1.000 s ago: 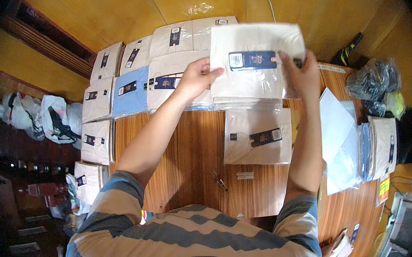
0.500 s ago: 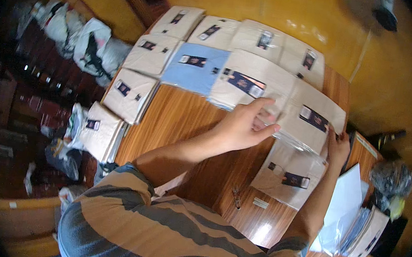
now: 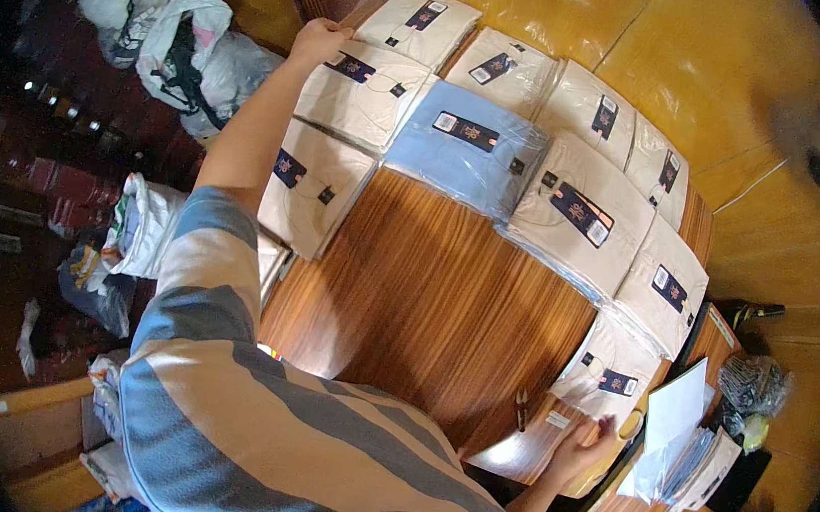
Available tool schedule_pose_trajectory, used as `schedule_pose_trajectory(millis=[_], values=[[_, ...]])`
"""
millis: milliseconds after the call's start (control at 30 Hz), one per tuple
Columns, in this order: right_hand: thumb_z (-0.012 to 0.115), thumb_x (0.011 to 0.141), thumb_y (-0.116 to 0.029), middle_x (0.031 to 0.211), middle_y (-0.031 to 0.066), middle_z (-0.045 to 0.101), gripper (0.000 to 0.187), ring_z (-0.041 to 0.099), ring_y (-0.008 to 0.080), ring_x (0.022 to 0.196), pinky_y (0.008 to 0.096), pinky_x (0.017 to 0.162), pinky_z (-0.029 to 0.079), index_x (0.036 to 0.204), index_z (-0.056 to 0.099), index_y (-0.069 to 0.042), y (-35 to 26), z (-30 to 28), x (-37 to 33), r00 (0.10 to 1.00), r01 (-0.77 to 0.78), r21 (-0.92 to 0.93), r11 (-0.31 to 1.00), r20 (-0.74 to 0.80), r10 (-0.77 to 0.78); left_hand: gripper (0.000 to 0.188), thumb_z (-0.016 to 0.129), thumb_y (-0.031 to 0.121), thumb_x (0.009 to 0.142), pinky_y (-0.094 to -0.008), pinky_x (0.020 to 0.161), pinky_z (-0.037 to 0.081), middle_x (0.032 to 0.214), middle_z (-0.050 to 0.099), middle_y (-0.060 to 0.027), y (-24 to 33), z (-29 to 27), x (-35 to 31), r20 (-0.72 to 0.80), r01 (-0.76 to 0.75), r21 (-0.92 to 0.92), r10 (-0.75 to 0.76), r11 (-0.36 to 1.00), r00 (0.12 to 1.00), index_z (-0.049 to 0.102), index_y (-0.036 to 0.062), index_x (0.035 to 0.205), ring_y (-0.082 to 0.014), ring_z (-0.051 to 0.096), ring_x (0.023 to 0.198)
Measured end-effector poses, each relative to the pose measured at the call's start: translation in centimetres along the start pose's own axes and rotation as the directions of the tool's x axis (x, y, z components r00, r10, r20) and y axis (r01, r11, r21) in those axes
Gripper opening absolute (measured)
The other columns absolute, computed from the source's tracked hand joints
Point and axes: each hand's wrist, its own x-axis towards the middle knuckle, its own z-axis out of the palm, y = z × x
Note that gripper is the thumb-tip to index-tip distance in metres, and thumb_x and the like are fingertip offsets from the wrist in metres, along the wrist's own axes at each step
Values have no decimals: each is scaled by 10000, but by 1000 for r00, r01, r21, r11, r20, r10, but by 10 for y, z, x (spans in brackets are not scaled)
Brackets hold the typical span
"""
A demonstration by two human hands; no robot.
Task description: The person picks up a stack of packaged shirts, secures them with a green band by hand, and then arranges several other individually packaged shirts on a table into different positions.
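Several flat stacks of folded garments in clear plastic, with dark tags, line a wooden table (image 3: pixel 439 269). My left hand (image 3: pixel 321 42) reaches to the table's far left edge, fingers curled beside a beige packaged garment (image 3: pixel 362 96); what they grip, if anything, is hidden. Right of that stack lies a light blue packaged garment (image 3: pixel 466 147). My right hand (image 3: pixel 577 456) is low at the near right edge, fingers apart, over a yellow surface (image 3: pixel 594 480). Just beyond it lies another beige packaged garment (image 3: pixel 602 376). Small thread snips (image 3: pixel 521 410) and white strips (image 3: pixel 558 420) lie nearby.
White bags (image 3: pixel 188 43) and bundles are heaped along the left. At the right, white sheets (image 3: pixel 676 409) and more packaged garments (image 3: pixel 708 467) rest on a side surface. A yellow wall (image 3: pixel 545 15) stands behind the table.
My left hand has moved from the middle stacks to the far left edge. My right hand has left the right-hand stack and come down nearer to me. The view has shifted.
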Motion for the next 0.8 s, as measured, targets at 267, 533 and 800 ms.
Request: schedule_pose_trajectory(millis=[267,533,800], values=[[685,970,-75,1127,171,675,321,642,254,1070,386,976,502,1248,611,66,-94,-3,-98,939,-339,60,939,91,333,609,787,457,827,-457,958,540,1180,731,-212,-46,84,88,145,-95,202,67,975,987,666,109,1312,-371,711,1083],[547,987,36,1049,196,725,178,714,313,1008,386,902,542,1109,676,44,-122,-2,-111,953,-214,-110,971,194,232,698,962,445,627,-436,949,557,1170,735,-231,-84,80,157,49,170,-89,-166,981,985,725,5,1115,-320,714,1104],[639,946,-64,1093,218,696,177,662,396,1066,441,930,521,1092,709,8,-202,49,-68,933,-267,-61,962,235,273,757,847,-11,812,-391,757,588,1149,689,-175,121,30,67,-136,-318,-765,342,560,930,449,32,1455,-250,682,943]])
